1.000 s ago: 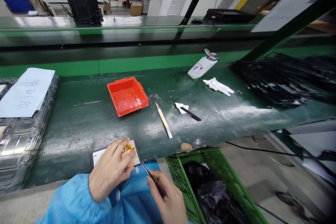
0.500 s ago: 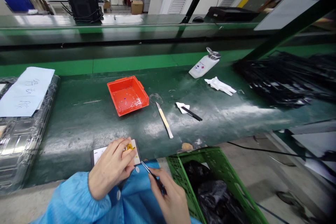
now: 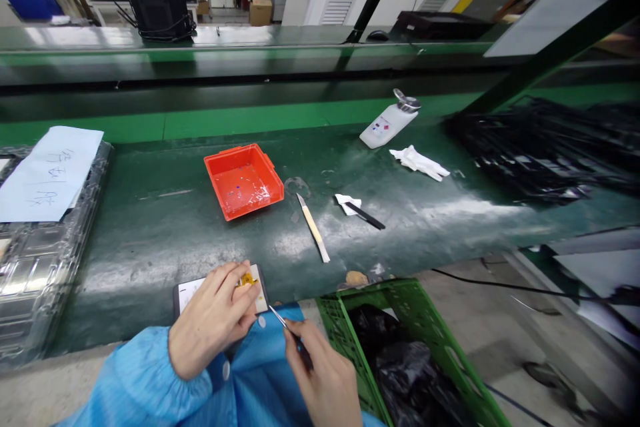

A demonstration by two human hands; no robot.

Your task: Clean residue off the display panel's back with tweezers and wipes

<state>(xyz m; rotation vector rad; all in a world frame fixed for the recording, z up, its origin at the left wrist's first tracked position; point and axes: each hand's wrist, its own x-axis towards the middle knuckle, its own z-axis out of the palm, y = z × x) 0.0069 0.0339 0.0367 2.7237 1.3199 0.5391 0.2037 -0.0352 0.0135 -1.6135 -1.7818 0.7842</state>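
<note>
My left hand (image 3: pixel 214 317) presses over a thin flat panel (image 3: pixel 188 289) at the table's front edge, fingers bent across it. The panel has a pale face, a dark rim and an orange flex piece (image 3: pixel 247 279) showing by my fingertips. Below and to the right, my right hand (image 3: pixel 323 370) grips slim metal tweezers (image 3: pixel 283 322) with a dark lower part. Their tips point at the panel's lower right corner; whether they touch it I cannot tell. My left palm hides much of the panel.
Beyond my hands are a red bin (image 3: pixel 245 183), a craft knife (image 3: pixel 314 228), a black tool (image 3: pixel 366 215) on white tissue, a white bottle (image 3: pixel 390 125) and a white cloth (image 3: pixel 419 162). Clear trays (image 3: pixel 45 280) sit left. A green crate (image 3: pixel 425 320) with black bags stands right.
My right hand has shifted very slightly, and the tweezers' tips look closer together. My left hand and the panel stay in place.
</note>
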